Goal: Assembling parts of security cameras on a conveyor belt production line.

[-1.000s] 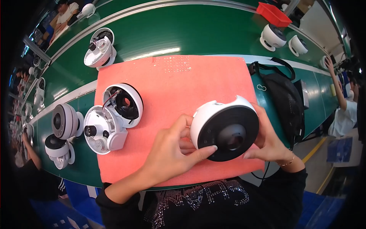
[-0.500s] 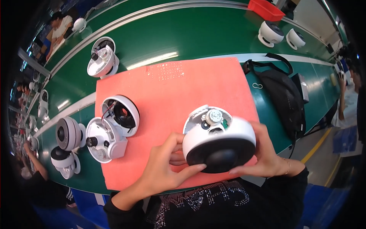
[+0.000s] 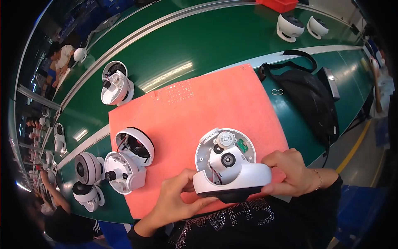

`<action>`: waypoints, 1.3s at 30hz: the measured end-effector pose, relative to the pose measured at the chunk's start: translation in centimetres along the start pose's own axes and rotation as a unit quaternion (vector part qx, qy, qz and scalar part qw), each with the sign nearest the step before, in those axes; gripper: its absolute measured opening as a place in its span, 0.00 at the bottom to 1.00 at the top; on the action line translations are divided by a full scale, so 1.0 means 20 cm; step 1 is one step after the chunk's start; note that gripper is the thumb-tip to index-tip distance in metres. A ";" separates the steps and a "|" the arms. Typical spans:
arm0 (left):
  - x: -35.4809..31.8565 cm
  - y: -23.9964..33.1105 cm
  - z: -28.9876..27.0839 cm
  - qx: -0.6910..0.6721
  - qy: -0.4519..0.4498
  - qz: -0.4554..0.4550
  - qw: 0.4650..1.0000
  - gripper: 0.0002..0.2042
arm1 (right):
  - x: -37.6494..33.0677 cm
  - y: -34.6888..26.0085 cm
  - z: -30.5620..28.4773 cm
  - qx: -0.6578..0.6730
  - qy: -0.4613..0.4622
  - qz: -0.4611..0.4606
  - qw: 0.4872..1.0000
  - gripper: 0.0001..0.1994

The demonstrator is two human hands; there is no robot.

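At the mat's near edge, my left hand (image 3: 176, 197) and my right hand (image 3: 293, 172) grip the two sides of a white camera front shell (image 3: 232, 180). Its black face (image 3: 230, 194) is tipped down toward me. Just beyond it lies an opened white camera housing (image 3: 204, 155) with a round motor (image 3: 226, 140), a green circuit board (image 3: 243, 145) and a black lens barrel (image 3: 228, 159) inside. Red and dark wires (image 3: 214, 176) show between shell and housing. Whether the two parts touch is hard to see.
Another opened camera (image 3: 129, 172) rests on the pink mat (image 3: 186, 116) at left. Assembled cameras (image 3: 87, 168) stand beside it; a further opened one (image 3: 117, 87) sits behind. A black waist bag (image 3: 306, 97), two cameras (image 3: 289, 28) and a red bin (image 3: 278, 4) are at right.
The front shell has tilted so its black face points more downward, and more of the housing's inside shows. Both hands keep hold of the shell. The whole view has shifted slightly.
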State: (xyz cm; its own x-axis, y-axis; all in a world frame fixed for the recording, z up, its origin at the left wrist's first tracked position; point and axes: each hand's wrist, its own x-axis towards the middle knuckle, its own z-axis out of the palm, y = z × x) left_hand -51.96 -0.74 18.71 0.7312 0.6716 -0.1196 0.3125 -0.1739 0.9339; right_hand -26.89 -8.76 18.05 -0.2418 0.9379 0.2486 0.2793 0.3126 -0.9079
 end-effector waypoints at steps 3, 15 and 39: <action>0.01 0.04 0.00 0.045 0.000 -0.016 0.999 0.22 | 0.03 0.00 -0.03 0.010 -0.018 0.051 0.998 0.19; 0.06 0.04 0.00 0.222 0.055 -0.012 0.973 0.23 | 0.24 0.12 -0.03 -0.015 -0.040 0.169 0.985 0.11; 0.21 0.04 -0.14 0.279 -0.106 -0.098 0.949 0.21 | 0.34 0.12 0.02 -0.255 -0.124 -0.191 0.940 0.20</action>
State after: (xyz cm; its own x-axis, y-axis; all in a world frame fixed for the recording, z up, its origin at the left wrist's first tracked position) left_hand -50.40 4.01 19.83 0.7128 0.5808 -0.3932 0.6847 -0.4545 0.5698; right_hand -28.15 -1.63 17.45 -0.6065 0.6989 0.3790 0.5221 0.7096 -0.4731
